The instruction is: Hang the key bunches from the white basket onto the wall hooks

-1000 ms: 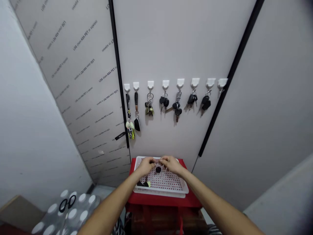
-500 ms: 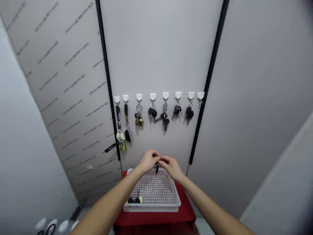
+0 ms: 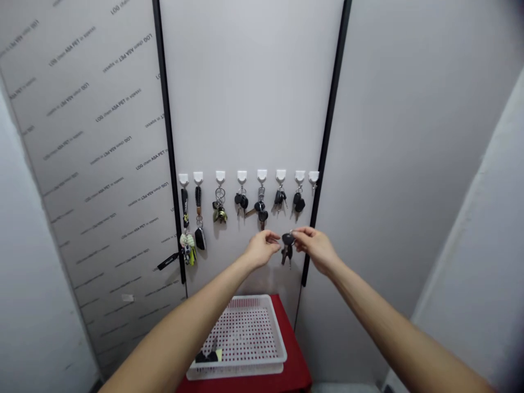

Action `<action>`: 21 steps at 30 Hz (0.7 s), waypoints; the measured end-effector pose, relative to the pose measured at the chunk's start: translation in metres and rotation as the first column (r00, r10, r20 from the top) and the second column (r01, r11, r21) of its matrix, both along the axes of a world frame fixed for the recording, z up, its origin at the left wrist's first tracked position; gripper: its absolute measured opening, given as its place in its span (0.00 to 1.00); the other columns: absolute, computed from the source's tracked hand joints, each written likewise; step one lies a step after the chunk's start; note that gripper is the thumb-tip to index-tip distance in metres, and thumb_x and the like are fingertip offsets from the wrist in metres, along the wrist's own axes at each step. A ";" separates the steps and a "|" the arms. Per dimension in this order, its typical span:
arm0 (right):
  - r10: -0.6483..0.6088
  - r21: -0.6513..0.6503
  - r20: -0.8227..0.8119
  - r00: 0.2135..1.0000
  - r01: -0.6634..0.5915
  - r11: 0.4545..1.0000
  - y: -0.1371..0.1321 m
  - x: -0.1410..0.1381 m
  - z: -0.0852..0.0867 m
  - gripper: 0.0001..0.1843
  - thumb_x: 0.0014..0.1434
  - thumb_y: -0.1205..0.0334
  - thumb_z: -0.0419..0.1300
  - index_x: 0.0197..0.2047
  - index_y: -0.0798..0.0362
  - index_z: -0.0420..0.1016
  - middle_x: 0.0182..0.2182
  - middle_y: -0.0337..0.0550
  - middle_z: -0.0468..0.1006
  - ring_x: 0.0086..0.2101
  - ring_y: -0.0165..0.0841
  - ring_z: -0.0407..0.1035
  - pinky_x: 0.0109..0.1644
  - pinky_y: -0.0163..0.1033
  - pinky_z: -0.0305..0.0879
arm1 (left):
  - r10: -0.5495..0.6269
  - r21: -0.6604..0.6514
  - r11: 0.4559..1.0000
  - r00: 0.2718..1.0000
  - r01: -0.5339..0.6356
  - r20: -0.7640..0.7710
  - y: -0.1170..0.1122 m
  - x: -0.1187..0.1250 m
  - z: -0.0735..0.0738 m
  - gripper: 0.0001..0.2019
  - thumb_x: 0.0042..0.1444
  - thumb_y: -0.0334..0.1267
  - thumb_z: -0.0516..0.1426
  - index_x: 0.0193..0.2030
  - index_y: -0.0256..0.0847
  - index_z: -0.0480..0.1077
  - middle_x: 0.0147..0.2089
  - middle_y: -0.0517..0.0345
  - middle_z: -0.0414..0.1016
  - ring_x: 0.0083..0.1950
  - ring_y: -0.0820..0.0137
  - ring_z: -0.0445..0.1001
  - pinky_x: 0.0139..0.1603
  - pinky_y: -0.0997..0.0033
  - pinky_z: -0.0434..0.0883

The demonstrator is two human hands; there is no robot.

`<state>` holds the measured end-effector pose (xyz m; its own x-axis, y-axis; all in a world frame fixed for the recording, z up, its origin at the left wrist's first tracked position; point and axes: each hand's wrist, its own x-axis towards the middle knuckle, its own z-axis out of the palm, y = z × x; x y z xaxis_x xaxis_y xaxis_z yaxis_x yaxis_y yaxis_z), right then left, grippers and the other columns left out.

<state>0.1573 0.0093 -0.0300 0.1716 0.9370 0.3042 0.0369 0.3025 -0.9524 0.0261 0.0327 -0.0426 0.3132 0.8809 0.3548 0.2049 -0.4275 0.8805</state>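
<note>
A bunch of keys point(image 3: 287, 246) with dark heads dangles by its ring from my right hand point(image 3: 317, 246), whose thumb and fingers are pinched together. Just to the left, my left hand point(image 3: 262, 249) has thumb and fingers apart with nothing between them, close to the keys but not on them. Above both hands, a row of white hooks point(image 3: 262, 174) is fixed to the wall. The rightmost hook point(image 3: 314, 176) carries only a tiny metal piece, and a set of black car keys point(image 3: 299, 203) hangs from the hook beside it.
Several more key sets point(image 3: 220, 210) hang along the row, and a long strap with charms point(image 3: 186, 229) is at the far left. Below, a white perforated basket point(image 3: 278, 341) with a black item point(image 3: 207, 357) inside stands on a red stool point(image 3: 297, 360). Black strips point(image 3: 327, 125) border the wall panel.
Both hands have risen from above the basket towards the hooks. My left hand has come off the keys, which now hang from my right hand. The view has shifted.
</note>
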 end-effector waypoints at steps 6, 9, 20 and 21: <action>-0.201 0.065 -0.038 0.979 0.203 0.977 0.017 0.039 0.061 0.03 0.39 0.71 0.54 0.19 0.59 0.62 0.11 0.34 0.62 0.13 0.19 0.57 0.15 0.26 0.56 | 0.021 0.123 0.992 0.991 -0.005 -0.132 -0.004 0.019 0.038 0.11 0.38 0.30 0.51 0.33 0.34 0.64 0.30 0.56 0.67 0.29 0.78 0.63 0.32 0.77 0.62; -0.270 0.110 -0.033 0.962 0.272 0.956 0.027 0.049 0.078 0.05 0.40 0.71 0.55 0.17 0.59 0.61 0.11 0.34 0.62 0.13 0.19 0.57 0.15 0.26 0.57 | 0.045 0.163 0.987 0.983 -0.015 -0.178 -0.009 0.027 0.052 0.11 0.38 0.32 0.51 0.33 0.36 0.64 0.31 0.57 0.68 0.30 0.77 0.64 0.31 0.78 0.62; -0.483 0.092 0.036 0.875 0.478 0.873 0.053 0.050 0.089 0.07 0.41 0.70 0.54 0.16 0.57 0.58 0.11 0.34 0.61 0.13 0.21 0.58 0.14 0.27 0.57 | 0.066 0.179 0.983 0.980 -0.032 -0.189 -0.009 0.030 0.048 0.10 0.38 0.32 0.51 0.32 0.35 0.65 0.31 0.57 0.68 0.30 0.77 0.63 0.33 0.78 0.61; -0.486 0.092 0.047 0.873 0.481 0.872 0.054 0.051 0.086 0.06 0.40 0.69 0.54 0.16 0.57 0.59 0.11 0.34 0.62 0.13 0.21 0.58 0.14 0.27 0.57 | 0.064 0.163 0.986 0.982 -0.035 -0.177 -0.008 0.028 0.044 0.10 0.38 0.31 0.51 0.32 0.35 0.65 0.31 0.57 0.67 0.30 0.77 0.63 0.33 0.78 0.61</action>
<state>0.2082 0.0632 0.0563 0.5744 0.7162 0.3964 0.2588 0.3005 -0.9180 0.0538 0.0245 0.0014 0.3428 0.8339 0.4326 0.3790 -0.5441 0.7485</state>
